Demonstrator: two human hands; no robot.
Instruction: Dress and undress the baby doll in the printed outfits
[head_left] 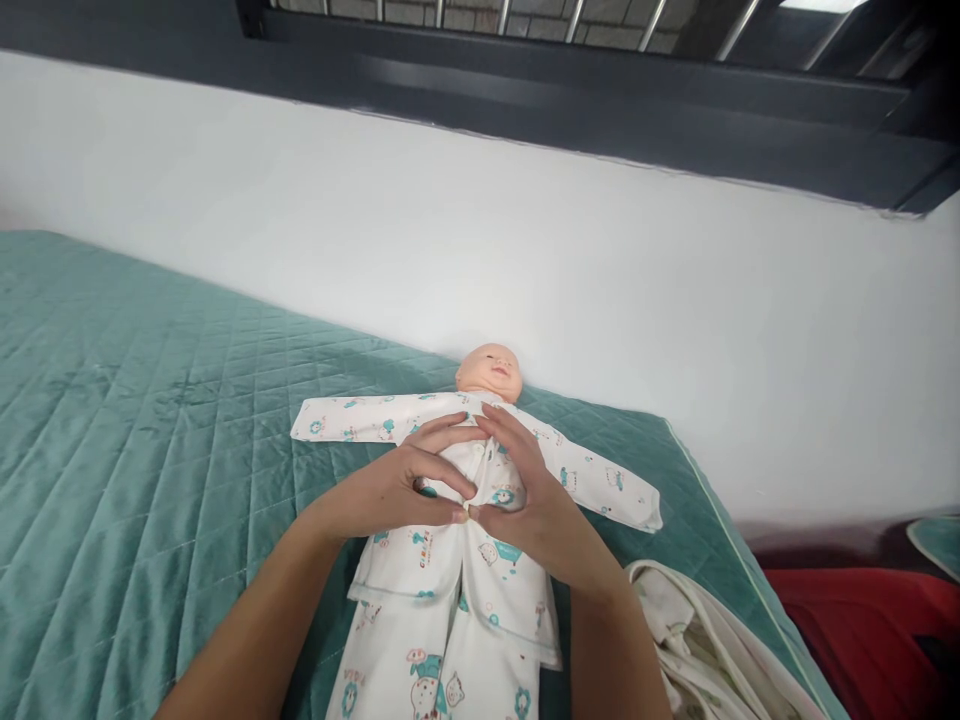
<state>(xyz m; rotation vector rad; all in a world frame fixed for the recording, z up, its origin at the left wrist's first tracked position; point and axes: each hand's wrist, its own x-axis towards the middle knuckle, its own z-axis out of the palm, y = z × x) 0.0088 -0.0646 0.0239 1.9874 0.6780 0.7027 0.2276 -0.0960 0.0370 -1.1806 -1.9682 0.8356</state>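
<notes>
A baby doll (491, 372) lies on its back, its bald head near the wall. It wears a white long-sleeved baby shirt (401, 565) with teal and brown cartoon prints, sleeves spread to both sides. Matching trousers (487, 670) extend below the hem. Over the shirt's front opening, my left hand (409, 485) pinches the edge between thumb and forefinger. Opposite it, my right hand (536, 500) has its thumb at the same spot, fingers resting on the chest. A small pale button shows between the thumb tips. Below there, the two front panels part slightly.
A green quilted bedcover (187, 450) spreads under the doll. Crumpled cream cloth (712, 650) lies at lower right, near the bed's edge. Beyond that edge is a red object (847, 630). A white wall (420, 230) rises behind, below a dark barred window frame (525, 90).
</notes>
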